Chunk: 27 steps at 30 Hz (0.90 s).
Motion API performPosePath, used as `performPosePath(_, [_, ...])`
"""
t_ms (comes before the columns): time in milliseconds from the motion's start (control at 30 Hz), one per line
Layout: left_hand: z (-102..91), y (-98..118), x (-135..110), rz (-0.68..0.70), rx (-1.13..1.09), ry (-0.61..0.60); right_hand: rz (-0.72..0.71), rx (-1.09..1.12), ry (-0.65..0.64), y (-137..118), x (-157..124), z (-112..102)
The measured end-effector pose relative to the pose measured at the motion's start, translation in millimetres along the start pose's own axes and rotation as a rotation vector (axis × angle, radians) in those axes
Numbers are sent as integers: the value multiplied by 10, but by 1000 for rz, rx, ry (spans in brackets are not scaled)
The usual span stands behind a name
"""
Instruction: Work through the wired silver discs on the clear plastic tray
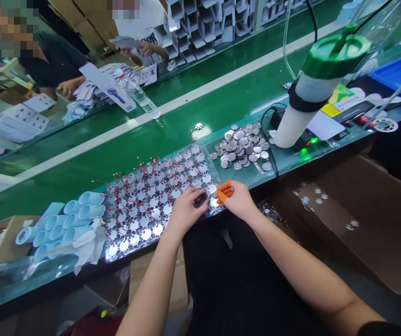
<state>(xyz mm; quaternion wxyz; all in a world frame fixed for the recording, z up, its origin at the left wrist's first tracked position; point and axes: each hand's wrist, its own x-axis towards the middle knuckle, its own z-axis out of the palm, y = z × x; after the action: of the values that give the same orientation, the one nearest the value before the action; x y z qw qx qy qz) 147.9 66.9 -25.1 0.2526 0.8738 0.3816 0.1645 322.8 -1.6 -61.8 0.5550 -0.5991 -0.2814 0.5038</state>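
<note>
My left hand (pixel 188 208) is closed at the front edge of a sheet of small silver discs (pixel 144 200), thumb and fingers curled toward each other. What sits between its fingertips is too small to make out. Just to its right, my right hand (pixel 237 199) has its fingers pressed together, with orange covers (pixel 224 191) on the fingertips. Whatever it pinches is hidden. The discs lie in rows with star-shaped edges, and thin red wires (pixel 144 163) rise from many of them. Behind my right hand lies a loose heap of round silver discs (pixel 244 144).
Light-blue plastic cups (pixel 77 210) stand left of the sheet. A white tube with a green top (pixel 308 88) leans at the right, near a blue tray (pixel 399 77). A water bottle (pixel 140 95) stands across the green bench (pixel 200 105). Two people handle cartons opposite.
</note>
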Motion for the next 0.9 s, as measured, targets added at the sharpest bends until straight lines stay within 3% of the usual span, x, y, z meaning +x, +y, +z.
performPosePath(200, [65, 135, -20, 55, 296, 29, -12, 2, -17, 13, -10, -17])
performPosePath(467, [190, 137, -89, 98, 450, 106, -15, 24, -21, 54, -24, -31])
performPosePath(667, [61, 103, -73, 127, 301, 19, -8, 54, -30, 65, -39, -30])
performPosePath(900, [-33, 74, 38, -34, 120, -15, 46, 127, -54, 21, -36, -8])
